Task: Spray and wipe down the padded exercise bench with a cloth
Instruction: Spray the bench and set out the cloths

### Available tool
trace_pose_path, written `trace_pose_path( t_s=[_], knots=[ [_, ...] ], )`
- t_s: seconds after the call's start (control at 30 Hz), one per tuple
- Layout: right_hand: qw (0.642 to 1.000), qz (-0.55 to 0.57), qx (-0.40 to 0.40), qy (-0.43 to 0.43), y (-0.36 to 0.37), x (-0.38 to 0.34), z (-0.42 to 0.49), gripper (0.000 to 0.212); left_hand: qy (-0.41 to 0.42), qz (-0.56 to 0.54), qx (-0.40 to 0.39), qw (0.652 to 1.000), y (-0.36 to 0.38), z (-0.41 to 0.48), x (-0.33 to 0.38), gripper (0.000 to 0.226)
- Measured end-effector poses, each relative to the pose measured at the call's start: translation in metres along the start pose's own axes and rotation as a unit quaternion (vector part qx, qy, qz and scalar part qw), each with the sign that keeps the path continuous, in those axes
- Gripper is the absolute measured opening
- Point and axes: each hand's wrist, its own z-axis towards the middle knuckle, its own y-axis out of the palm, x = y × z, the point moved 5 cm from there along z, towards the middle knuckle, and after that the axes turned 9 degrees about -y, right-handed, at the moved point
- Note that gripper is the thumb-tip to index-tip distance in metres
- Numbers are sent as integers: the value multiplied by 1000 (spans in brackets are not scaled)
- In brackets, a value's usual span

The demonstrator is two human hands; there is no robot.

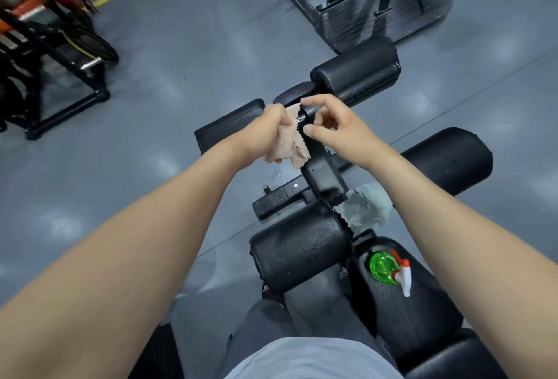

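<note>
Evidently the job is running about midway: the spray bottle [389, 268] is lying set down on the bench seat [422, 318] nearest the person, and droplets are sitting unwiped on the near roller [296, 255]. A grey cloth [367, 208] is lying crumpled just beside that roller. Farther out, the left hand [270, 125] is gripping a bunched pink cloth [290, 146] against the black post [320, 167], while the right hand [332, 125] is pinching the post's top. The far roller [356, 75] is showing specks, so wiping is likely remaining there. Fingers are hiding where cloth meets post, and the person's body is covering the bench's near end
</note>
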Motion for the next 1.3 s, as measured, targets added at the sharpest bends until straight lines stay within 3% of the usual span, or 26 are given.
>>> trace_pose_path(
  t_s=[0.1, 0.23, 0.37, 0.57, 0.7, 0.8, 0.9, 1.0, 1.13, 1.3],
  knots=[
    [1000, 2, 16, -11, -8, -5, 1, 23, 5, -39, -51, 998, 17, 1, 6, 68],
    [1000, 12, 8, -15, -16, -3, -1, 27, -2, -42, -94, 995, 35, 4, 17, 56],
    [1000, -7, 24, -12, -26, -2, -4, 7, -9, -10, -121, 993, 51, 8, 25, 56],
    [996, -41, 75, 16, -56, 11, -17, 10, 65, 52, 25, 996, 43, 22, 35, 30],
    [989, 39, 127, 62, -79, 24, -26, 12, 94, 83, 135, 983, 29, 26, 37, 36],
    [981, 94, 150, 82, -86, 30, -28, 7, 138, 80, 123, 979, 35, 25, 46, 39],
    [964, 182, 171, 90, -85, 34, -32, 11, 128, 53, 101, 985, 39, 31, 53, 44],
    [963, 172, 178, 103, -85, 39, -33, 22, 106, 64, 102, 987, 42, 35, 62, 42],
    [956, 157, 213, 125, -94, 54, -31, 26, 110, 63, 178, 976, 33, 44, 80, 14],
    [947, 135, 252, 144, -106, 67, -27, 27, 169, 104, 194, 961, 34, 70, 115, 33]
  ],
)
